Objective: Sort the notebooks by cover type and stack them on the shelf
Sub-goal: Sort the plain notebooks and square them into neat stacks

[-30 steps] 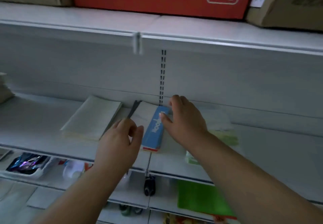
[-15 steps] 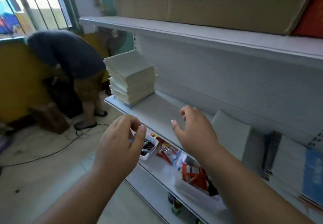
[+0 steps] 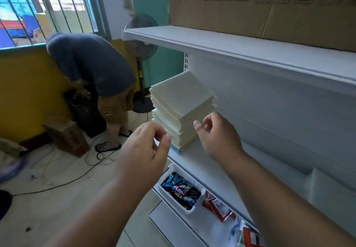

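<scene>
White shelf (image 3: 212, 150) carries tall pale notebook stack (image 3: 181, 109); left hand (image 3: 142, 150) and right hand (image 3: 217, 136) near it, loosely curled, holding nothing. Sorting looks unfinished.

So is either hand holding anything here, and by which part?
Nothing is held. The left hand and right hand hang loosely curled in front of the notebook stack, neither visibly touching it.

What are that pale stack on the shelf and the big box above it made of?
The stack of notebooks looks like paper: matte, cream, thin layered edges. The box appears to be brown corrugated cardboard, with printed handling symbols and a folded flap seam.
</scene>
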